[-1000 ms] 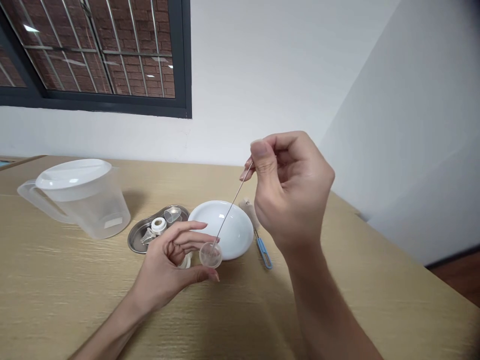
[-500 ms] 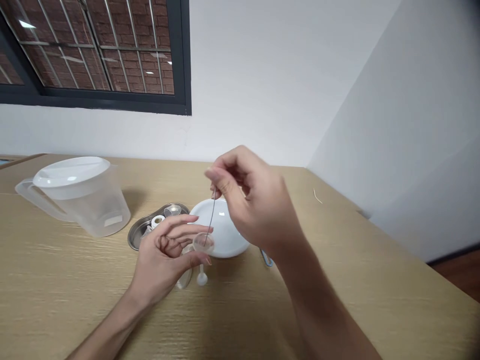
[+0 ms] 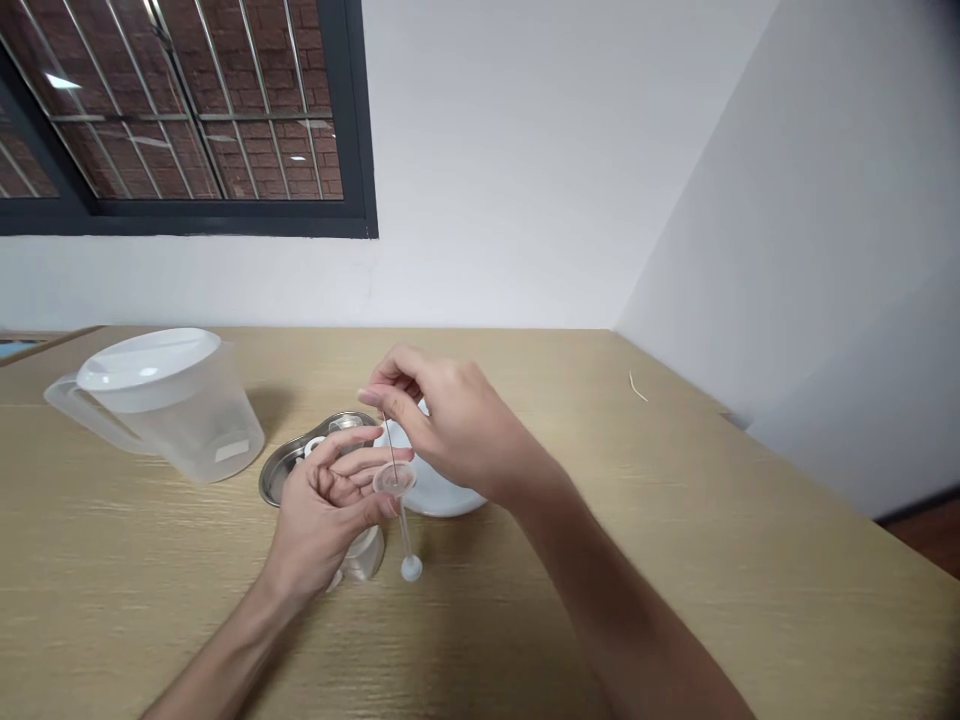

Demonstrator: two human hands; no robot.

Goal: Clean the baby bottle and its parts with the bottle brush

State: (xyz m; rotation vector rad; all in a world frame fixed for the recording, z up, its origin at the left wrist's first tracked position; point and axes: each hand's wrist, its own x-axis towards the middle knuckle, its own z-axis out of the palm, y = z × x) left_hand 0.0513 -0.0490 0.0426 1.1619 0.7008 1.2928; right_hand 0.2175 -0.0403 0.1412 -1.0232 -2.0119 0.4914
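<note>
My left hand (image 3: 322, 520) pinches a small clear round plastic piece (image 3: 394, 479) by its rim, between thumb and fingers. Below that piece runs a thin clear stem with a white ball end (image 3: 411, 568). Above it, my right hand (image 3: 442, 425) is closed in a pinch on a thin metal wire (image 3: 390, 445), which points down into the round opening. The wire's lower end is hidden in the plastic. Just behind both hands is a white bowl (image 3: 450, 500), partly covered by my right hand. A clear plastic container (image 3: 365, 555) stands under my left hand, partly hidden.
A lidded translucent pitcher (image 3: 172, 420) stands at the left. Beside it, a metal kidney-shaped tray (image 3: 274, 480) holds small clear and white parts. A short pale strip (image 3: 637, 388) lies at the far right of the wooden table (image 3: 675, 550). A barred window (image 3: 187, 110) is behind.
My right hand has moved left and down, bringing the wire from a slant to nearly upright and lower in the round piece. The ball-ended stem has come into view below my left hand.
</note>
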